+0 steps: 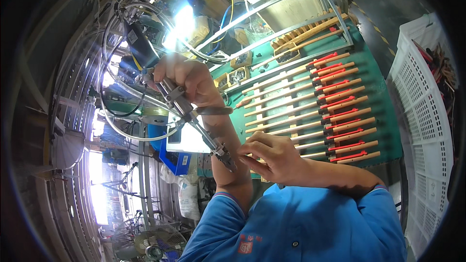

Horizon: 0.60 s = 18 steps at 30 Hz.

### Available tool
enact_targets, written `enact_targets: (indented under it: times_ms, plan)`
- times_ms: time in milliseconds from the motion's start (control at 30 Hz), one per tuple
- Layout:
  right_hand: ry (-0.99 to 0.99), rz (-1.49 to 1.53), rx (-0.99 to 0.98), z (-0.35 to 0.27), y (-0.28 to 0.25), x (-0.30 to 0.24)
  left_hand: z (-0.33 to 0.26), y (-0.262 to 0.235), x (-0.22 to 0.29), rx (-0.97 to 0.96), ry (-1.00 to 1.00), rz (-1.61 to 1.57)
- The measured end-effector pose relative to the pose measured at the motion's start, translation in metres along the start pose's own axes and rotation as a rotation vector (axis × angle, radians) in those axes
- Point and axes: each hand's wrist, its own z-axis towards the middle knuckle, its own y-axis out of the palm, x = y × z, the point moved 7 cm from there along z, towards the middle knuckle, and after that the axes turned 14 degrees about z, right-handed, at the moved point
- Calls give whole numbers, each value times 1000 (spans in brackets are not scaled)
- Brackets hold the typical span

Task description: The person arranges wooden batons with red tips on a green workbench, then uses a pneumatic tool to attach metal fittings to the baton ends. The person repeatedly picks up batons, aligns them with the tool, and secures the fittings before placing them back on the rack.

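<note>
My left hand (190, 81) is raised and wrapped around a powered screwdriver (187, 111) with a long metal nose. The tool slants down to the right, and its tip (228, 161) ends close to my right hand. My right hand (274, 155) is closed, thumb and fingers drawn together beside that tip. Whatever its fingers pinch, if anything, is too small or hidden to make out. Beyond my right hand, several wooden rods (286, 111) lie side by side on a rack, each with a black fitting and a red strip (340, 101) near its right end.
The rack rests on a green table (388, 140). Small parts trays (238, 76) and a metal frame (291, 39) stand at the back. A pale hose (109, 111) loops at left, above a blue bin (174, 162). A white plastic crate (422, 111) borders the right side.
</note>
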Motion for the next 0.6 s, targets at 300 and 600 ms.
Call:
enact_targets:
  times_ms: [300,600]
  plan:
    - [-22,48,-55,-2,8,2,2,-5,7,-90,22,-18]
    - [6,50,-70,-7,8,-3,9,-3,0,-30,29,-82]
